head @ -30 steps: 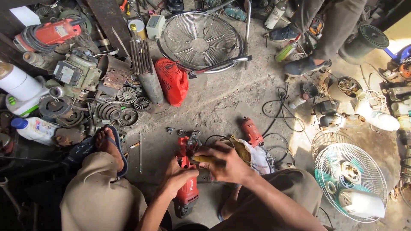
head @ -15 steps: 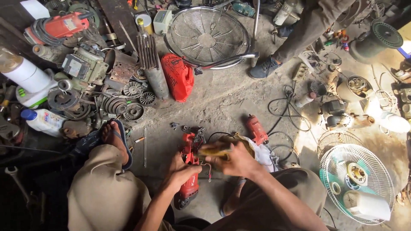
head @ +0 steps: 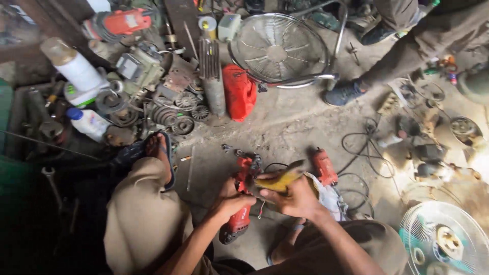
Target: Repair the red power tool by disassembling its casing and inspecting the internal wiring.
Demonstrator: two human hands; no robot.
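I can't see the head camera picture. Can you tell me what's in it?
A person sitting on a dusty workshop floor holds a red power tool with the left hand and a yellow tool with the right hand. Around them lie gears, a metal fan guard, another red tool and cables. Another person's legs show at the top.

Daylight from 3 o'clock, blown-out glare on floor (head: 473,193) at right edge; 9 o'clock side deep shadow; overall soft, slight motion blur, wide-angle bending at edges.
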